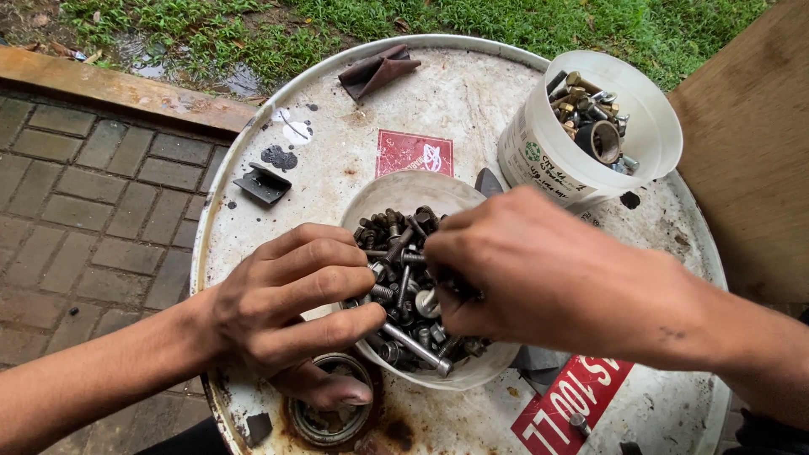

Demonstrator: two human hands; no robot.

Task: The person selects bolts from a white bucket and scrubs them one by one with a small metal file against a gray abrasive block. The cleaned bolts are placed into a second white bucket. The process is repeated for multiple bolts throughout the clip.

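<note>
Outdoors, on the rusty white lid of a steel drum [337, 168], I am looking down at my two hands working in a white bowl [404, 192] of bolts and nuts [403, 253]. Grass lies beyond the far rim, brick paving to the left, a wooden board at the right.

The bowl sits near the middle of the lid, filled with grey, partly rusted hardware. My left hand [291, 303] comes in from the near left with its fingers curled over the bowl's left rim, pinching a long bolt [413, 344] that slants toward the near side. My right hand [514, 270] reaches in from the right, fingers bunched and closed on a small piece among the bolts; which piece, I cannot tell.

Far right stands a white plastic tub [548, 152] holding more fittings. A folded brown scrap [377, 72] lies at the far edge, a small dark bracket [263, 184] at the left, and a round rusty cap [330, 413] just beneath my left hand.
</note>
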